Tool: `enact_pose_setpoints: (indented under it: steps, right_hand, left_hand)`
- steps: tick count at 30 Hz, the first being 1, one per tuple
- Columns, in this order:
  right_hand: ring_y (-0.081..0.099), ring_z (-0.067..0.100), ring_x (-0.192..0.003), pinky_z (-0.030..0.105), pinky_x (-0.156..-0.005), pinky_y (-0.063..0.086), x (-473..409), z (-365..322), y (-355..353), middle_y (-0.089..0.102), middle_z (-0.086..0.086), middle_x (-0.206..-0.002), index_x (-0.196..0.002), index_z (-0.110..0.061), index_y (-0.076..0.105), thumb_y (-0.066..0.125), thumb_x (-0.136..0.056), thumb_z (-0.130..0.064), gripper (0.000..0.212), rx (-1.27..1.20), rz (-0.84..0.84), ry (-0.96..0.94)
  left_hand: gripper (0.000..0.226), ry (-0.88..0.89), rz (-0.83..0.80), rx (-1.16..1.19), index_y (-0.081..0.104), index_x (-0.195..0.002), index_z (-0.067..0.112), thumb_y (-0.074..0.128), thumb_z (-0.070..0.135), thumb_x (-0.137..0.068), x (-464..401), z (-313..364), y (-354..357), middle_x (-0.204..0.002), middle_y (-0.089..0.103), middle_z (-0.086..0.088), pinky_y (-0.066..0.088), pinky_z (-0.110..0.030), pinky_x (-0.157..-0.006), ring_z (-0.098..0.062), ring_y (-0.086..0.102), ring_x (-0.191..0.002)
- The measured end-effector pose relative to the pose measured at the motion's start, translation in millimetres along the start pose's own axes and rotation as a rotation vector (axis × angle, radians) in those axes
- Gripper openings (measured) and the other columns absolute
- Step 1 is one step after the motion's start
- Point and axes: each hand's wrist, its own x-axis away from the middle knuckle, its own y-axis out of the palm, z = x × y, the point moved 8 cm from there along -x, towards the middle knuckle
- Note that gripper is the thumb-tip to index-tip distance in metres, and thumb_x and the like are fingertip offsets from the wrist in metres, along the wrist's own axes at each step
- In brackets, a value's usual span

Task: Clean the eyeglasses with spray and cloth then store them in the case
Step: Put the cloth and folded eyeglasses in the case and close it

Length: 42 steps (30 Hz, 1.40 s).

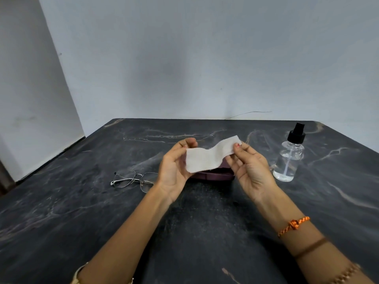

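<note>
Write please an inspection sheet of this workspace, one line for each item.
Surface: dark marbled table, light veins.
Job's things: white cloth held above the table; glasses lying at the left; maroon case behind the hands, mostly hidden; clear spray bottle upright at the right, black pump on.
Clutter: nothing seen.
Hands: left hand and right hand each pinch one end of the cloth.
Cables: thin wire at the table's far edge, along the wall.
Surroundings: grey wall; orange thread on the right wrist.
</note>
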Motion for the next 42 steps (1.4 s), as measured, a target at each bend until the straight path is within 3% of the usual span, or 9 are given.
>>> enact_pose_setpoints:
  steps: [4,9,12,16,19,22,30,36,42]
  right_hand:
    - [0.068,0.003,-0.058,0.015,-0.053,0.055,-1.3,-2.8,-7.1,0.071,-0.005,-0.056,-0.082,-0.007,0.059,0.051,-0.089,-0.002,0.012,-0.071,0.089,-0.026]
    - [0.068,0.005,-0.057,0.016,-0.051,0.055,-3.5,-7.5,-14.2,0.070,-0.004,-0.056,-0.079,-0.008,0.059,0.052,-0.088,-0.001,0.014,-0.093,0.152,-0.058]
    - [0.063,0.009,-0.064,0.016,-0.054,0.056,-4.9,-4.9,-18.8,0.066,0.001,-0.067,-0.075,-0.011,0.060,0.055,-0.088,-0.004,0.015,0.131,0.166,-0.046]
    - [0.056,0.002,-0.047,0.016,-0.043,0.047,-6.2,-2.0,-25.6,0.061,-0.005,-0.054,-0.070,-0.013,0.062,0.061,-0.083,-0.007,0.015,0.648,0.184,-0.075]
    - [0.055,0.010,-0.056,0.023,-0.052,0.043,-5.2,-11.9,-24.9,0.064,0.000,-0.062,-0.068,-0.017,0.064,0.064,-0.076,-0.010,0.011,0.942,0.230,-0.217]
    - [0.058,0.013,-0.061,0.024,-0.055,0.042,-1.8,-20.4,-18.0,0.064,-0.004,-0.063,-0.073,-0.021,0.063,0.063,-0.072,-0.013,0.008,1.135,0.227,-0.319]
    - [0.059,0.020,-0.079,0.028,-0.066,0.041,-2.2,-13.2,-13.7,0.057,-0.007,-0.063,-0.088,-0.022,0.064,0.057,-0.073,-0.015,0.018,1.484,0.146,-0.270]
    - [0.061,0.020,-0.083,0.029,-0.067,0.045,-0.6,-10.8,-10.7,0.063,-0.003,-0.077,-0.082,-0.022,0.068,0.057,-0.074,-0.018,0.014,1.571,0.122,-0.263]
    - [0.062,0.022,-0.081,0.029,-0.066,0.046,0.5,-10.3,-8.7,0.066,0.000,-0.077,-0.080,-0.021,0.070,0.056,-0.075,-0.016,0.016,1.611,0.117,-0.266]
  left_hand:
    - [0.015,-0.046,-0.007,0.018,0.062,-0.082,0.019,0.051,0.028,-0.083,-0.7,-4.1,0.8,-0.080,0.062,0.006,0.053,-0.022,-0.054,-0.004,0.063,-0.066]
    - [0.033,0.085,0.113,-0.145,0.059,-0.088,0.016,0.062,-0.011,-0.069,-1.1,0.8,-9.3,-0.089,0.060,0.001,0.057,-0.023,-0.068,-0.012,0.057,-0.088]
    - [0.036,0.211,0.274,-0.335,0.060,-0.081,0.018,0.065,-0.015,-0.067,-1.4,13.2,-23.0,-0.086,0.060,0.002,0.053,-0.026,-0.079,-0.015,0.058,-0.084]
    - [0.040,0.319,0.375,-0.517,0.057,-0.073,0.024,0.067,-0.015,-0.065,-3.9,25.0,-31.4,-0.080,0.060,0.008,0.051,-0.015,-0.059,-0.010,0.059,-0.064]
    - [0.041,0.303,0.400,-0.652,0.056,-0.072,0.028,0.067,-0.011,-0.067,-7.6,24.1,-37.1,-0.080,0.062,0.009,0.051,-0.025,-0.063,-0.013,0.059,-0.065]
    - [0.033,0.327,0.365,-0.806,0.057,-0.074,0.025,0.068,-0.006,-0.069,-6.7,26.2,-32.0,-0.083,0.063,0.003,0.049,-0.018,-0.058,-0.010,0.057,-0.063]
    - [0.025,0.397,0.299,-1.104,0.059,-0.074,0.018,0.062,-0.007,-0.071,-4.3,28.4,-18.8,-0.084,0.060,0.007,0.040,-0.007,-0.057,-0.008,0.050,-0.069]
    - [0.019,0.400,0.268,-1.310,0.059,-0.076,0.015,0.061,-0.004,-0.073,-5.3,23.8,-16.8,-0.084,0.055,0.004,0.042,-0.030,-0.066,-0.015,0.048,-0.076]
    - [0.019,0.353,0.266,-1.472,0.063,-0.081,0.015,0.059,-0.002,-0.074,-4.9,19.7,-18.1,-0.090,0.064,0.000,0.037,-0.026,-0.066,-0.017,0.053,-0.090]
